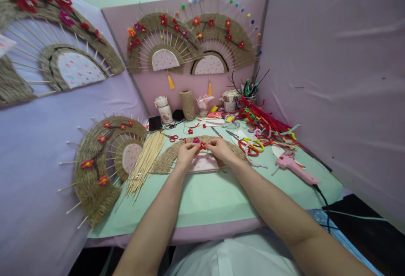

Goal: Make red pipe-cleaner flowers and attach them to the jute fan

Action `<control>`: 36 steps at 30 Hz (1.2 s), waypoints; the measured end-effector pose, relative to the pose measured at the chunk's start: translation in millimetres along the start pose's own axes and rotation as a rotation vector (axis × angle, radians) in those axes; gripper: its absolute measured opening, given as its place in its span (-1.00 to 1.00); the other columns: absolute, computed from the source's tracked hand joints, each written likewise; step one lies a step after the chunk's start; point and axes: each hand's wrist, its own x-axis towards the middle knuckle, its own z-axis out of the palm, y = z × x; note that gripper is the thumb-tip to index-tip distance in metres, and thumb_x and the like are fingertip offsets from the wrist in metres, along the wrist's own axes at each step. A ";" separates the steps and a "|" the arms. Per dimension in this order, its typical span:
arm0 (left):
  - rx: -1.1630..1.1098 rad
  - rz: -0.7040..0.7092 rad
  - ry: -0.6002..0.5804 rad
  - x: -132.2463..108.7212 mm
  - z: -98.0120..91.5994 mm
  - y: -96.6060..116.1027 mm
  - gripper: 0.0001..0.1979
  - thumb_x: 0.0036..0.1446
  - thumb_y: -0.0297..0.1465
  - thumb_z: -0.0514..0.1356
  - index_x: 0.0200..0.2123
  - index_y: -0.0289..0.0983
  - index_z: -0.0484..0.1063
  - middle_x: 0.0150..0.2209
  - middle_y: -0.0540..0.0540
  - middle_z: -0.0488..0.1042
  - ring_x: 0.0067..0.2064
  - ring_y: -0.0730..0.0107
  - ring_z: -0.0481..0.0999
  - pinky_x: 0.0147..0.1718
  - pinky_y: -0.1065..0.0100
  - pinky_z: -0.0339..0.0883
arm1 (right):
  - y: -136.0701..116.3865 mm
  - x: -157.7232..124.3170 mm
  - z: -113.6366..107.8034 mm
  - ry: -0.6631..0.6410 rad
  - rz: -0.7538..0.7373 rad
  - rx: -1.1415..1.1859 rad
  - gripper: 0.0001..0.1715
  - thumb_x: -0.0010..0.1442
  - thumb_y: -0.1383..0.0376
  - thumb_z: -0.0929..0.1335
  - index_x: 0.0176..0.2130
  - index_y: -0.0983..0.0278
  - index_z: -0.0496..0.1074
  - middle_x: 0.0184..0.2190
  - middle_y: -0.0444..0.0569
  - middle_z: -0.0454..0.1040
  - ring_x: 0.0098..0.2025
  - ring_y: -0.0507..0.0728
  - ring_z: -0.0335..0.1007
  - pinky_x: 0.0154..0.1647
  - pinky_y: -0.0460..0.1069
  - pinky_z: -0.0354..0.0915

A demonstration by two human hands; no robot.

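a: where is the red flower (203,145), and how do the hands hold it?

b: it sits between the 2 hands, over the twine band of the fan (167,157) that lies on the table (215,208). the left hand (187,154) pinches it from 1 side, thumb and fingertips drawn together; the right hand (219,149) pinches it from the other. i can't tell whether the flower touches the band.

a: what could go wrong from here?

b: i'd judge that uneven pulling could bend the petals out of shape, since they look soft. the magenta flower (196,140) is just beside it, so a careless knuckle could knock that askew.

a: and over on the right?

b: the pink glue gun (297,167) lies there, its cord (324,202) hanging past the table edge; a snag could drag it. if it's hot, bare skin is at risk, though heat doesn't show. a sideways sweep could also catch the yellow-handled scissors (252,142).

a: how do the materials differ?

b: the fan's arch is coarse brown twine, ridged and fibrous, around a pale, pink-dotted semicircular panel (204,162). to the left, thin straight sticks (147,156) make a loose bundle; to the right, fuzzy stems (268,120) tangle in a bright heap.
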 end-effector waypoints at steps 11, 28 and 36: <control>-0.075 0.007 -0.039 -7.0 1.7 9.2 -0.75 -0.25 -0.34 0.29 -0.43 -0.36 0.52 -0.47 -0.11 0.50 -0.45 0.45 0.44 -0.43 0.42 0.31 | 2.3 1.3 0.4 -0.009 -0.062 -0.044 -0.75 -0.07 0.17 0.30 -0.55 0.33 0.35 -0.68 -0.21 0.24 -0.62 -0.05 0.05 -0.61 -0.13 -0.03; -0.065 -0.006 0.073 -1.0 -6.4 7.7 -0.77 -0.25 -0.33 0.28 -0.48 -0.37 0.50 -0.57 -0.09 0.46 -0.51 0.47 0.39 -0.50 0.46 0.26 | 3.5 2.3 -2.3 -0.110 -0.119 0.006 -0.60 -0.03 0.09 0.31 -0.39 0.37 0.50 -0.50 -0.08 0.44 -0.48 0.01 0.21 -0.44 -0.11 0.11; -0.210 -0.086 -0.050 -4.6 -7.6 14.6 -0.69 -0.18 -0.27 0.27 -0.35 -0.36 0.49 -0.49 -0.10 0.48 -0.49 0.49 0.42 -0.43 0.41 0.32 | 5.1 4.7 -0.1 -0.024 -0.054 0.034 -0.70 -0.06 0.18 0.29 -0.48 0.36 0.46 -0.58 -0.14 0.37 -0.55 -0.03 0.13 -0.51 -0.12 0.05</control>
